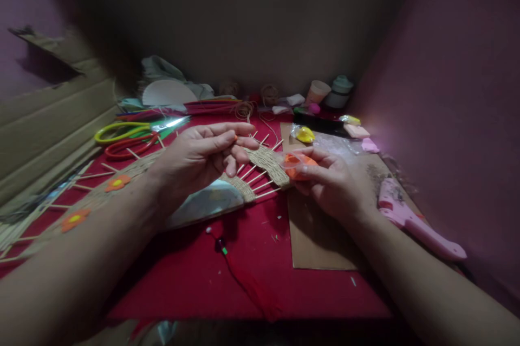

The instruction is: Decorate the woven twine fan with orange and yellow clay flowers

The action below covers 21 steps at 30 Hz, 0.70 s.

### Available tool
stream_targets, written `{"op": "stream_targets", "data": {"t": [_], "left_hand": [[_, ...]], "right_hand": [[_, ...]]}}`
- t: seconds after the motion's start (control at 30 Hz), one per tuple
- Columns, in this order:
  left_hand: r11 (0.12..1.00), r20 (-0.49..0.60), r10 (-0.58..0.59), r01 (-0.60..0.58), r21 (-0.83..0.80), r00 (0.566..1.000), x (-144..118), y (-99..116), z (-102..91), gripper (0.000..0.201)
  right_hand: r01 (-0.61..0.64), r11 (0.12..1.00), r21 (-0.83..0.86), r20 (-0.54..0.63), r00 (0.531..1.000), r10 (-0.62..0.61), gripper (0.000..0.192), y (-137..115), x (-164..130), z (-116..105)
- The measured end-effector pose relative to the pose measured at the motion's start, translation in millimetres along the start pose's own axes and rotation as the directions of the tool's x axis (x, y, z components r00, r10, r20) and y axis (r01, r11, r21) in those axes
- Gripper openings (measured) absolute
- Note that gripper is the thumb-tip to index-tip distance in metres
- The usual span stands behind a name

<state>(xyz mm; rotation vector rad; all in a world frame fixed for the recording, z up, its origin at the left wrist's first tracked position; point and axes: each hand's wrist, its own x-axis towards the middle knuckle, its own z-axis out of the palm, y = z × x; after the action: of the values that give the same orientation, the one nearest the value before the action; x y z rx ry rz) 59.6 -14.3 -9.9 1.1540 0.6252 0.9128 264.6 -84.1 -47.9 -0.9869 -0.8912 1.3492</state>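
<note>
My left hand point(199, 159) pinches a tiny orange bit over the jute-wrapped fan of wooden skewers point(266, 167) on the red cloth point(252, 259), right hand point(329, 181) grips a clear bag w/ orange pieces point(298, 164); two orange foam flowers point(117, 183) already stuck on, more prob. left.

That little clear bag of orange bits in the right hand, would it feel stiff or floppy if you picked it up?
Probably floppy: the clear bag of orange bits crumples and folds between the right hand's fingers. Likely light too, since a fingertip pinch carries it. Its glossy film may be somewhat slippery, though that is hard to judge in this dim view.
</note>
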Motion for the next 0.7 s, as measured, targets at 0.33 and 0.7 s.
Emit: {"op": "stream_targets", "data": {"t": [0.33,0.7], "left_hand": [[0.995,0.023,0.074,-0.073,-0.066,0.997,-2.4,3.7,-5.2,0.006],[0.999,0.022,0.036,-0.036,0.006,0.999,-1.5,-0.4,-4.1,0.008]], "right_hand": [[-0.018,1.0,0.002,0.003,1.0,0.018,0.024,0.6,-0.9,1.5],[-0.006,1.0,-0.002,0.015,1.0,0.006,0.023,2.5,-0.4,0.7]]}}
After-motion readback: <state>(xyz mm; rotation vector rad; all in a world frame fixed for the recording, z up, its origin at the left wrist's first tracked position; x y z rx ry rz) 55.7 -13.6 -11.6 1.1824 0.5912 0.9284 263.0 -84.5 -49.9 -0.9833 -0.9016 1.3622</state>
